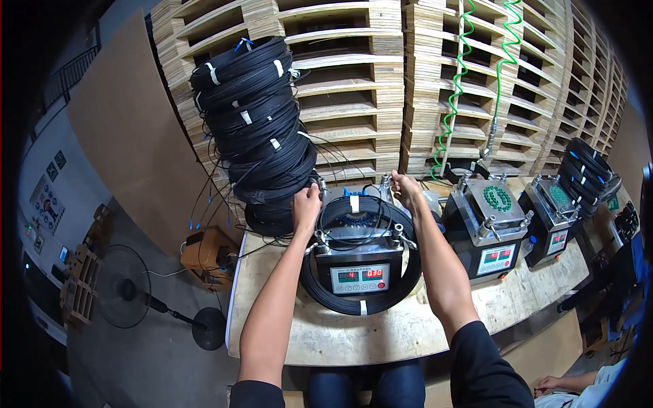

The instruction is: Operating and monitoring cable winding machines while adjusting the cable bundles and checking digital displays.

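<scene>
A polishing machine (359, 260) with a lit panel stands on the table in front of me, metal posts at its corners. Looped over and around it is a coil of black cable (362, 305), tied with white bands; blue-tipped cable ends lie on its top. My left hand (306, 206) is closed beside the back left post (322, 184). Across the machine, my right hand (407, 190) is closed by the back right post (386, 181). What the fingers grip, perhaps small levers, is too small to make out.
A tall stack of black cable coils (253, 129) rises at the left, loose ends hanging. Two similar machines (487, 228) stand to the right, with more coils (586, 173) beyond. Green coiled hoses (457, 75) hang before stacked wooden pallets (338, 88). Another person's hand (548, 385) shows lower right.
</scene>
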